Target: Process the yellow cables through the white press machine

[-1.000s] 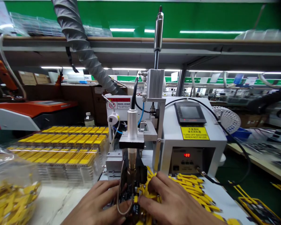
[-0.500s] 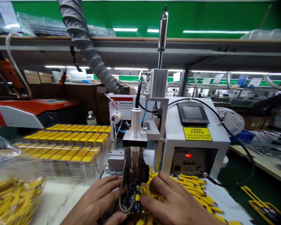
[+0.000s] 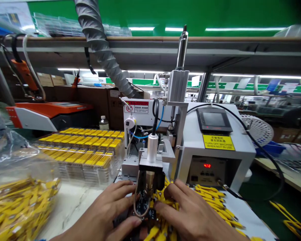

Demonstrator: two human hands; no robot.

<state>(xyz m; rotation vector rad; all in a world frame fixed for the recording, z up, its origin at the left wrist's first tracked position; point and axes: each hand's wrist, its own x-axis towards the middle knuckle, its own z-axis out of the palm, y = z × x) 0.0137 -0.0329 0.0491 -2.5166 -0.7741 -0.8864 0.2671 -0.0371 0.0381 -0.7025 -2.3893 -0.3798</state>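
Observation:
Both hands are under the head of a bench machine (image 3: pixel 152 157). My left hand (image 3: pixel 107 211) lies with its fingers spread along the left side of a dark fixture (image 3: pixel 141 204), its thumb at the near edge. My right hand (image 3: pixel 185 207) bends its fingers over yellow cable pieces (image 3: pixel 163 231) at the fixture's right side; what its fingertips pinch, if anything, is too small to make out. A thin curved tube (image 3: pixel 135 201) loops down between the hands from the machine head.
Clear trays of yellow parts (image 3: pixel 85 150) stand at the left, behind a plastic bag (image 3: pixel 22 201) of yellow pieces. More yellow cables (image 3: pixel 215 204) lie at the right, before the control box (image 3: pixel 215 134). A grey duct (image 3: pixel 100 43) hangs above.
The machine's upper cylinder and rod have come down. The whole view has shifted slightly, moving the scene to the right. Both hands remain around the fixture.

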